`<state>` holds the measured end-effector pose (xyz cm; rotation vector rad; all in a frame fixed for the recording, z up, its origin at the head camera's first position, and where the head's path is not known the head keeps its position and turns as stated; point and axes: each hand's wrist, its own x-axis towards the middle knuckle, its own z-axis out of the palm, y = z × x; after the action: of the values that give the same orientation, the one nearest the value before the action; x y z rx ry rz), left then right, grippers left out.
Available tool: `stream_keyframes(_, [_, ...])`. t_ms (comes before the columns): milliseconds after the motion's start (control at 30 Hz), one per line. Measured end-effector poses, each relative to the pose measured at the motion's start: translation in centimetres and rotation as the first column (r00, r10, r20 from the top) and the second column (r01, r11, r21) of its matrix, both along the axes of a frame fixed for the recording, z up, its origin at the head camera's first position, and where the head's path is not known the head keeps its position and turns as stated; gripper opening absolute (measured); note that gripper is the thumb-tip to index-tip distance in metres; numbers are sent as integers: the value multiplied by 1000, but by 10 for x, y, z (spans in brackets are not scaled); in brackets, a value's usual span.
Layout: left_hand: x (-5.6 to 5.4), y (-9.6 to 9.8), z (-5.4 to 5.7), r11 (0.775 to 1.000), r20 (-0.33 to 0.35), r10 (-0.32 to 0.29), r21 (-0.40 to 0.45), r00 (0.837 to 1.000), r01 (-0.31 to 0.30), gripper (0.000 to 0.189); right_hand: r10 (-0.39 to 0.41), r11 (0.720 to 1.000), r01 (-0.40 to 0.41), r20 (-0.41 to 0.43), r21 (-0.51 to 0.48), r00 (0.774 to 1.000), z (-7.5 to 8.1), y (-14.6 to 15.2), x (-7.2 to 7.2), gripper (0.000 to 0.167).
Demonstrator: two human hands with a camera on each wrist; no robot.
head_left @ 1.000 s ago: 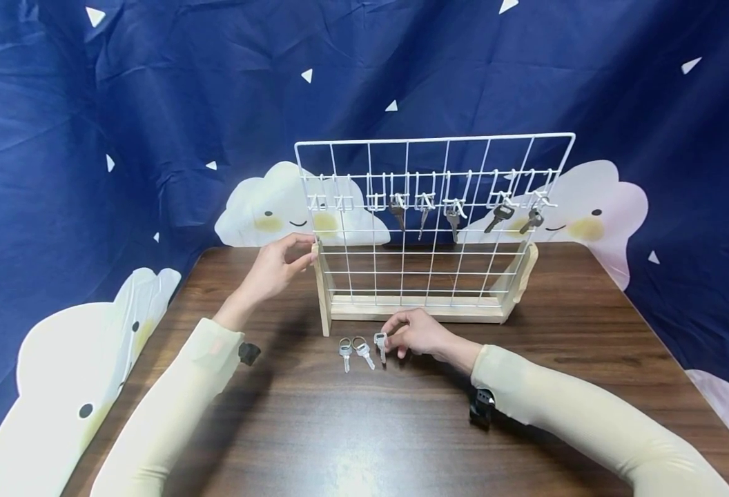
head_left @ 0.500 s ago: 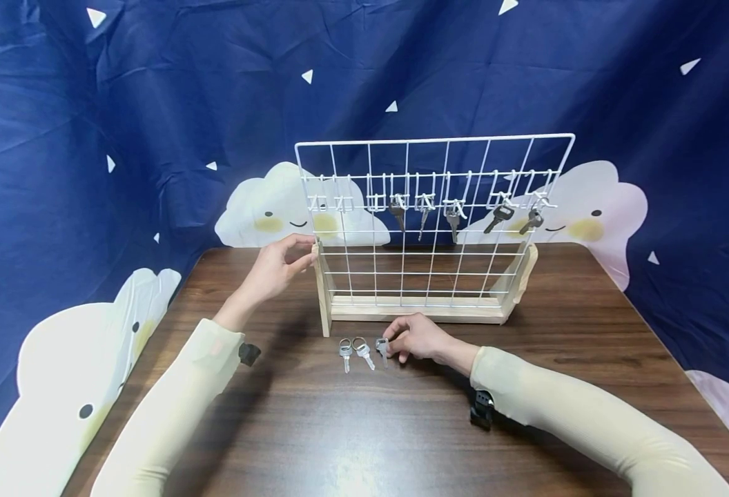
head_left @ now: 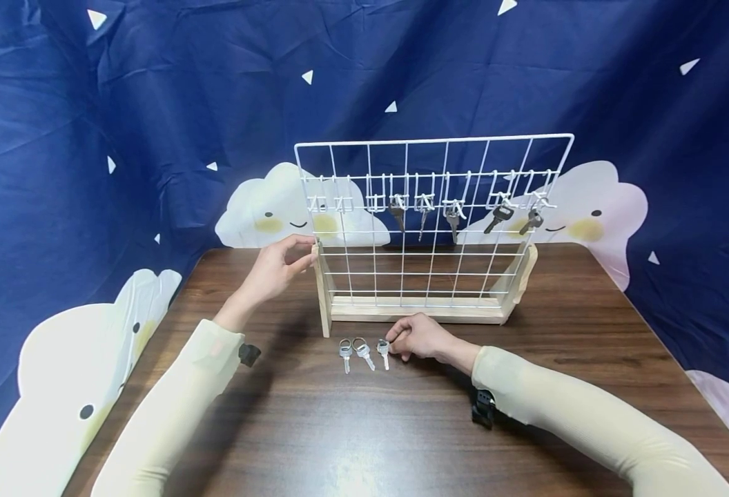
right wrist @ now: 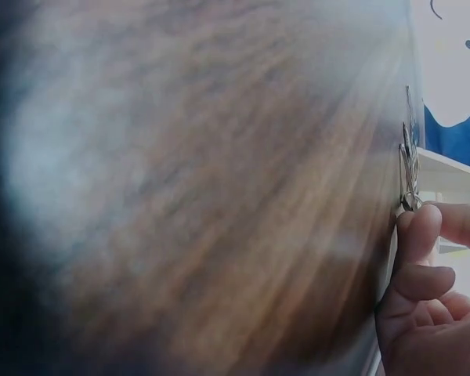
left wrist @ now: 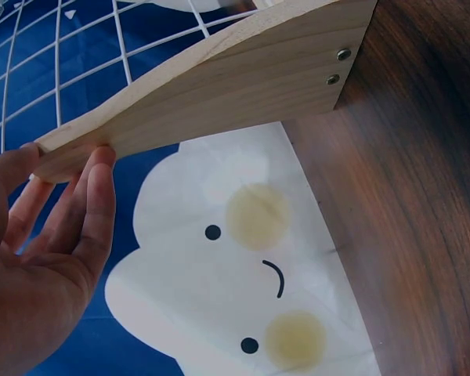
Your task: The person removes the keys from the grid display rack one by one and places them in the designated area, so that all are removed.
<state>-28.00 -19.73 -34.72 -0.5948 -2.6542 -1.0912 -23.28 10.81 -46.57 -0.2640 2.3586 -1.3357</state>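
Three silver keys, the middle one with a brassy ring, show against the near part of the desk, dark brown with streaked wood grain; the grid is white wire in squares on a pale wood frame; plain cream sleeves; far curtain deep blue with white triangles and white clouds, their cheeks yellow, eyes black

Room before keys, rack behind
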Motion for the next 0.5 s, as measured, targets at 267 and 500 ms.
stream_keyframes(267, [-1,-1,-1,1000,-9,2,-4,1000,-2,34,6,1000,-6,-4,-21,1000,3,4,-1,18])
stream_keyframes(500, [0,0,0,1000,-13,6,-10,1000,-6,34,-1,998,0,-14,-71,1000,11,8,-1,21])
